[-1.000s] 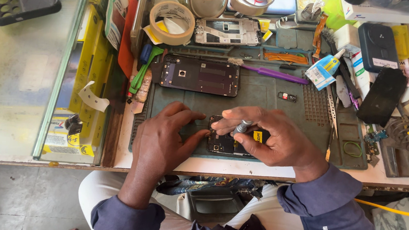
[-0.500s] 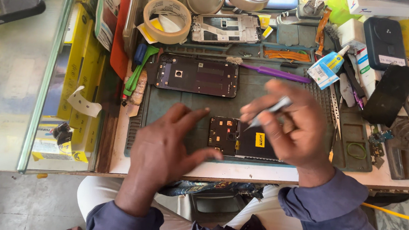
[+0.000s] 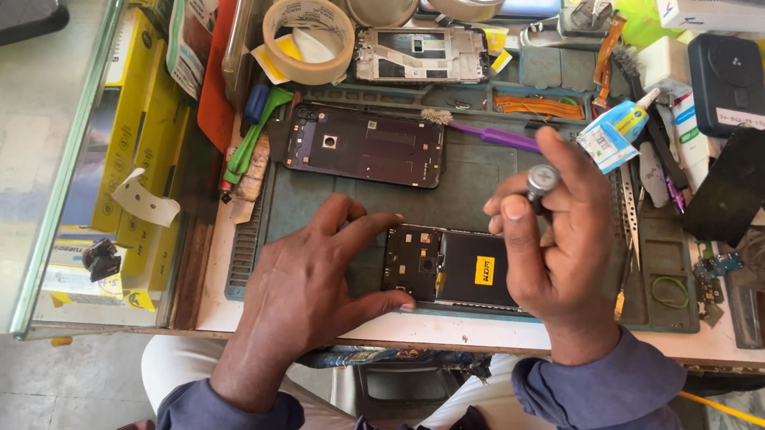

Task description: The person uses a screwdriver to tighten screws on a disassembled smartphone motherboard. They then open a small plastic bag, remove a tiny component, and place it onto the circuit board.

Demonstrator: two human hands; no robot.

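Change: I see the right hand [image 3: 558,251] raised off the opened phone [image 3: 454,267]; a second ago it was bent low over it with the tool tip down. I judge the screw work is paused, not finished.
Right grip: fingers closed around a small metal-capped screwdriver [image 3: 542,179], cap end up, tip hidden behind the hand.
Left grip: left hand [image 3: 316,279] holds nothing; fingers spread on the green mat [image 3: 471,172], thumb and forefinger touching the phone's left edge, steadying it as before.
Phone position: flat on the mat at 6 o'clock, between both hands, back open, black battery with a yellow label showing.
Count, phone bodies: three – the opened one, a dark back shell [image 3: 366,145] at 12 o'clock of it, a grey frame [image 3: 421,53] beyond.
Count, tape rolls: three, along the far edge, the nearest [image 3: 307,38] at 11 o'clock.
Count, glue tubes: one, blue-capped [image 3: 617,130], at 1 o'clock.
Count, purple brushes: one [image 3: 493,135], just beyond the raised hand.
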